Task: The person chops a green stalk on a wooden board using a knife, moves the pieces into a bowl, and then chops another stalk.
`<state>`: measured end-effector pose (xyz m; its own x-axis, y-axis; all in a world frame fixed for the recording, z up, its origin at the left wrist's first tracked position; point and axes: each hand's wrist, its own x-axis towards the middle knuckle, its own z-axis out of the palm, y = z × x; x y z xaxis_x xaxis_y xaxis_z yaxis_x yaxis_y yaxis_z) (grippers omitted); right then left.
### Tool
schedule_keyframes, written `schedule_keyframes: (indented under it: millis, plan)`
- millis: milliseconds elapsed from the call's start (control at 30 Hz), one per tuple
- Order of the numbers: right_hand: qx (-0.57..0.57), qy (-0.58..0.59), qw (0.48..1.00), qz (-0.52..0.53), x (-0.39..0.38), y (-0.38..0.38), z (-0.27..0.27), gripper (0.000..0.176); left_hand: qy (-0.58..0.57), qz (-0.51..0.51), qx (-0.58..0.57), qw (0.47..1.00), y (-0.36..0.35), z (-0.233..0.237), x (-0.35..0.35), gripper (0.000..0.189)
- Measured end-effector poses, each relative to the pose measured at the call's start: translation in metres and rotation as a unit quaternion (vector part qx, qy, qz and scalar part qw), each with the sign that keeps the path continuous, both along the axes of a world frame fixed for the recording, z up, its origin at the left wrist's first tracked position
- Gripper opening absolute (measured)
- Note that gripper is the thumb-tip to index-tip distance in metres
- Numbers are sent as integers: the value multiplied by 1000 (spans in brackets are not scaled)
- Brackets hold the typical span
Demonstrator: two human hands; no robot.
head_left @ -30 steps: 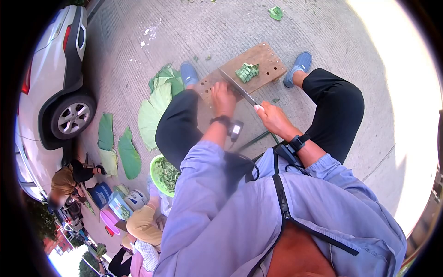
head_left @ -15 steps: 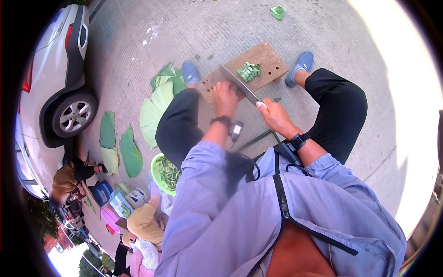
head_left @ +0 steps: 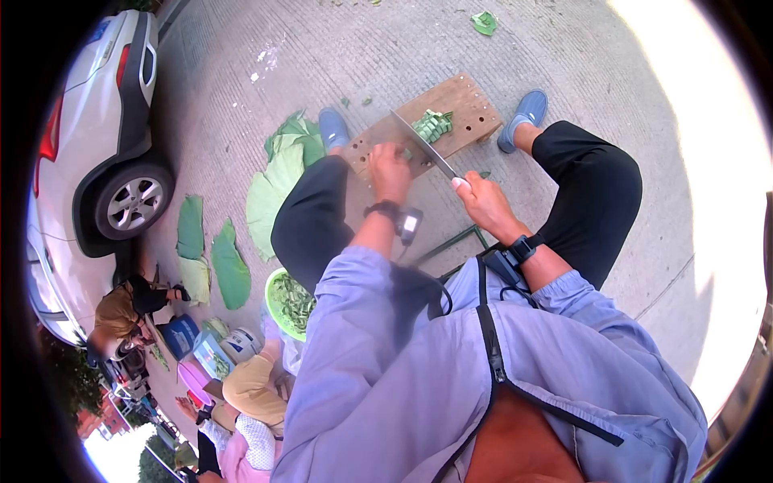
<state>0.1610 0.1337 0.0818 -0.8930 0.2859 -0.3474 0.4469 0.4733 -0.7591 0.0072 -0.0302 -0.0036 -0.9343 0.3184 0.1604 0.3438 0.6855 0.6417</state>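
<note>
While the person sits bent over the work in the one head view, a single wooden board (head_left: 467, 97) lies on the concrete at about 12 o'clock, between two blue shoes, one (head_left: 332, 129) at its 9 o'clock end and one (head_left: 525, 111) at its 3 o'clock end. The right hand (head_left: 483, 201) is closed round the handle of one cleaver (head_left: 423, 145), whose blade slants up toward 11 o'clock across the board. The left hand (head_left: 390, 171) sits knuckles-up on the board's near edge, just at 9 o'clock of the blade, fingers curled; what it grips, if anything, is hidden beneath it. One small heap of cut green pieces (head_left: 432, 125) rests on the board at 1 o'clock of that hand, touching the blade's far side. At 9 o'clock on the ground lie about five big leaves (head_left: 274, 189), one green bowl (head_left: 276, 291) of shreds sits at 7 o'clock, and one white car (head_left: 93, 121) stands at 10 o'clock
</note>
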Motion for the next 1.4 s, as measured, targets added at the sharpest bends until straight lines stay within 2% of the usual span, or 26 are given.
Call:
schedule_keyframes:
  millis: [267,367,533,667,767,833,933,1100,1267,1400]
  plan:
    - [3,4,1000,8,2,1,-2,47,-29,15,-45,998,-3,11,-1,21]
    - [3,31,1000,-1,3,1,-4,45,-74,17,-47,996,-2,14,-1,23]
    - [0,6,1000,11,3,0,7,45,-100,0,-71,992,-5,8,-7,22]
    - [3,22,999,28,3,-1,3,44,-85,7,-115,990,-3,10,-6,19]
    - [17,-33,999,19,2,2,-15,45,-61,-7,-126,990,-2,10,0,19]
    - [12,-23,999,26,0,3,-19,45,-22,-9,-137,990,0,2,2,19]
    - [12,-4,1000,25,-1,1,-19,45,-33,-9,-143,989,2,14,11,21]
    - [-9,8,1000,9,1,-1,-23,45,20,-36,-142,989,3,29,19,17]
    - [-16,6,1000,12,1,-1,-29,44,25,-50,-140,989,1,30,18,20]
    - [-19,8,1000,12,1,-2,-34,45,-24,-36,-129,991,1,38,19,20]
